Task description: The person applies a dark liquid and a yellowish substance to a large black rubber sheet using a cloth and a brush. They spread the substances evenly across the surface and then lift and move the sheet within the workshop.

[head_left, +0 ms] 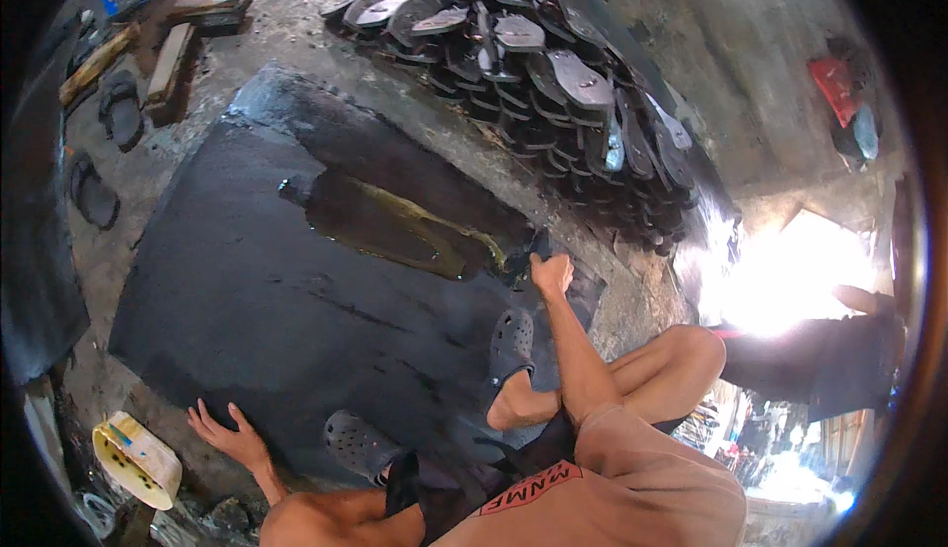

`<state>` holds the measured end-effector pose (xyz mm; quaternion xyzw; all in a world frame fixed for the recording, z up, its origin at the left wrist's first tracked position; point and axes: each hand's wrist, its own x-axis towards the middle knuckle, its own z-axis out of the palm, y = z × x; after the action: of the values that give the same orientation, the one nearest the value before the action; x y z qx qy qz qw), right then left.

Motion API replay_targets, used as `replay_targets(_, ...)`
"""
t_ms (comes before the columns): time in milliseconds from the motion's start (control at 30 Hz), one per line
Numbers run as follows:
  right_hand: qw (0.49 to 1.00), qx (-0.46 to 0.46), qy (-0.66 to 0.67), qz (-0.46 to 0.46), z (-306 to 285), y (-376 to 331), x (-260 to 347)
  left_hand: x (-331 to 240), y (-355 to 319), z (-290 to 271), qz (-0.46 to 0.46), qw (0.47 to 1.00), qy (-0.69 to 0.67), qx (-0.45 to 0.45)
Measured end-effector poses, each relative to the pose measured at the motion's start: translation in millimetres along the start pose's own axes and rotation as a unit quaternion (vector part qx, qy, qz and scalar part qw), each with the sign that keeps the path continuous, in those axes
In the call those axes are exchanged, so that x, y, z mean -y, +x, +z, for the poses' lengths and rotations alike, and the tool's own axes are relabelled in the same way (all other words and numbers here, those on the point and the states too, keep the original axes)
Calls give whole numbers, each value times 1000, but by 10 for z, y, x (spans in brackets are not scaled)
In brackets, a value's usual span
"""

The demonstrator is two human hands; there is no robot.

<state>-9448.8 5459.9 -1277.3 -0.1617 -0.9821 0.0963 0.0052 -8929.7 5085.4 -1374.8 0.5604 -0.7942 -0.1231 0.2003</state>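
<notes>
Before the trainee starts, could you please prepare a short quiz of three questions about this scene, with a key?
1. True or false: the shiny yellowish-brown puddle lies on the large flat black sheet.
2. Which hand grips the small dark object at the puddle's right end?
3. Fill the gap: the person's feet wear dark grey, perforated ___.

Key: 1. True. 2. The right hand. 3. Clogs.
</notes>
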Motion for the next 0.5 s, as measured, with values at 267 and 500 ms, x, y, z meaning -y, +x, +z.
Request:
replay_targets(267,969,30,119,-216,713,-738,2022,-234,-60,-30,-47,993,94,-53)
replay_targets(500,957,38,123,-261,1283,-1169,4398,-339,-1,-163,-90,995,49,-21)
